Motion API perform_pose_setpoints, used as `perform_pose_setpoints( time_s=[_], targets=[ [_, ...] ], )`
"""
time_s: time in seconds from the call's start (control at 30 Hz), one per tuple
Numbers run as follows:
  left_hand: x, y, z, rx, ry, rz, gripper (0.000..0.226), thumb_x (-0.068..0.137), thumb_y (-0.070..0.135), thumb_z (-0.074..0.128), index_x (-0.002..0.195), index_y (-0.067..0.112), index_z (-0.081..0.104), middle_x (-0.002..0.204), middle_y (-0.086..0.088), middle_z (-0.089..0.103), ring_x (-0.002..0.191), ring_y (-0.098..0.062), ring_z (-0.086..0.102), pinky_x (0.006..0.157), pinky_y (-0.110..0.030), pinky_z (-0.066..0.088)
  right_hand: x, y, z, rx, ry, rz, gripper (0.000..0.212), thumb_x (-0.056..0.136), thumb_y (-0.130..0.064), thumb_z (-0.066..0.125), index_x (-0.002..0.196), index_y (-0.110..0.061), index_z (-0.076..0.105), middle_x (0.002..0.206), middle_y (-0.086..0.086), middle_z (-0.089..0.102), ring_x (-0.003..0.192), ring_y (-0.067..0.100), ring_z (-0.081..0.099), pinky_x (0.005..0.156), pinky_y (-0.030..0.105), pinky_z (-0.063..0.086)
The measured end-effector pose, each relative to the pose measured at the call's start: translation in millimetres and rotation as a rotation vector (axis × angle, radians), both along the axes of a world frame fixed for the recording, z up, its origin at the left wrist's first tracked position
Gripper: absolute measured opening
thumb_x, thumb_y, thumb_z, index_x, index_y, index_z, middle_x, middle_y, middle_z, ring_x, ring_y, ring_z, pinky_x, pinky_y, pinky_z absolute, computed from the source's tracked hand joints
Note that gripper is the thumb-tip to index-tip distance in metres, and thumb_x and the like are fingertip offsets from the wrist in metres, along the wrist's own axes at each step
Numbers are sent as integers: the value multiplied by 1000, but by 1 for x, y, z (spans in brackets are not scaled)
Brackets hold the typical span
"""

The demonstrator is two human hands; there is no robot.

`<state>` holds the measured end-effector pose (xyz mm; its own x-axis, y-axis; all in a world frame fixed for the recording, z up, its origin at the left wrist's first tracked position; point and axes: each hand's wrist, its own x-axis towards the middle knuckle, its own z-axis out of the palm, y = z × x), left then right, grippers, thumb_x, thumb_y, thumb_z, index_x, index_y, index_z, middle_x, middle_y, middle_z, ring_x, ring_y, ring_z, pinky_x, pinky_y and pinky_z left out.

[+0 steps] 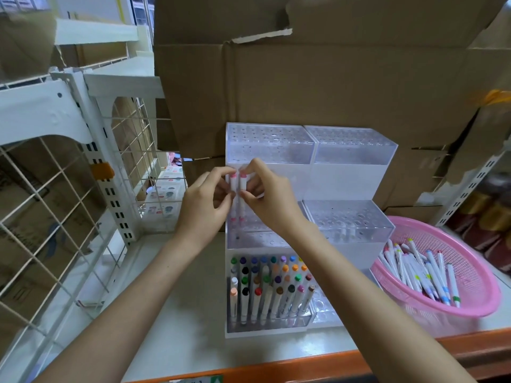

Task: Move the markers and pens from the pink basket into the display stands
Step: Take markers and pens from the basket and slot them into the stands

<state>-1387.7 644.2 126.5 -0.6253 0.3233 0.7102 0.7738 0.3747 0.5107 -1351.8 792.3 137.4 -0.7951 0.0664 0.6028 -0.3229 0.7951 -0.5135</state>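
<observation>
Two bare forearms reach forward from the bottom edge and converge at centre. The left hand (207, 201) pinches a pink-capped marker (233, 183) upright between thumb and fingertips. The right hand (266, 197) pinches a second pink-capped marker (243, 186) just beside it. Fingers of both hands are curled.

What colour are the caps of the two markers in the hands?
Pink on both marker caps, shown in the head view.

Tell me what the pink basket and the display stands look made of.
Pink basket: likely moulded plastic, matte, with fine mesh holes. Display stands: probably clear acrylic tops over white plastic bodies; you can see through the drilled, glossy tiers.
</observation>
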Motion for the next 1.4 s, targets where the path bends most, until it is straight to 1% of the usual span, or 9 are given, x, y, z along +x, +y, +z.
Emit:
perform_pose_setpoints(
  time_s=[0.17,0.5,0.6,0.67,0.8,0.9,1.03,1.2,1.4],
  targets=[
    [0,1,-1,3,-10,3,41,81,-1,66,116,18,60,90,4,61,77,-8,61,69,-10,48,-1,-2,-3,-8,11,-23,31,82,-8,71,103,-15,49,70,3,59,64,21,59,63,42,55],
    [4,-7,4,-93,-2,31,45,85,6,63,127,20,54,100,2,57,87,-14,58,77,-30,52,12,0,1,59,-41,-22,45,83,-19,73,118,-18,46,77,2,59,71,21,58,67,43,54],
    [11,-9,6,-198,5,46,50,86,9,63,134,17,48,113,-5,55,103,-20,55,84,-27,45,25,2,2,112,-54,-57,50,85,-26,70,126,-16,44,92,3,61,81,20,58,70,41,53],
    [18,-9,6,-288,41,101,57,86,13,64,139,16,43,121,-7,51,113,-23,50,85,-32,45,34,3,1,159,-89,-96,54,87,-31,68,132,-17,42,112,5,61,96,21,59,74,39,53],
    [36,-8,3,-411,183,187,67,81,16,68,142,13,41,135,-10,46,122,-28,47,95,-42,45,54,6,-4,263,-185,-200,63,89,-41,62,143,-22,34,139,3,46,118,24,52,85,40,51],
    [53,3,0,-443,261,159,63,73,15,72,132,8,52,131,-15,52,117,-33,53,95,-42,45,72,9,-9,318,-242,-279,63,90,-43,59,143,-18,36,136,9,47,122,30,46,92,39,42],
    [76,24,-6,-529,306,97,55,72,22,76,123,8,60,120,-16,62,105,-32,62,88,-42,49,98,22,-15,305,-270,-327,56,91,-38,58,140,-16,40,130,11,50,119,32,49,89,38,40],
    [98,65,-9,-642,274,35,49,78,28,72,121,8,61,114,-17,64,101,-34,62,87,-46,49,134,58,-18,291,-291,-413,57,91,-38,58,141,-20,39,133,8,49,119,31,50,90,39,42],
    [133,137,-12,-637,317,-38,43,80,33,69,115,9,62,110,-14,64,96,-33,62,83,-43,50,184,124,-23,255,-313,-474,63,89,-39,60,144,-20,35,134,9,47,121,28,48,91,40,45]
  ],
)
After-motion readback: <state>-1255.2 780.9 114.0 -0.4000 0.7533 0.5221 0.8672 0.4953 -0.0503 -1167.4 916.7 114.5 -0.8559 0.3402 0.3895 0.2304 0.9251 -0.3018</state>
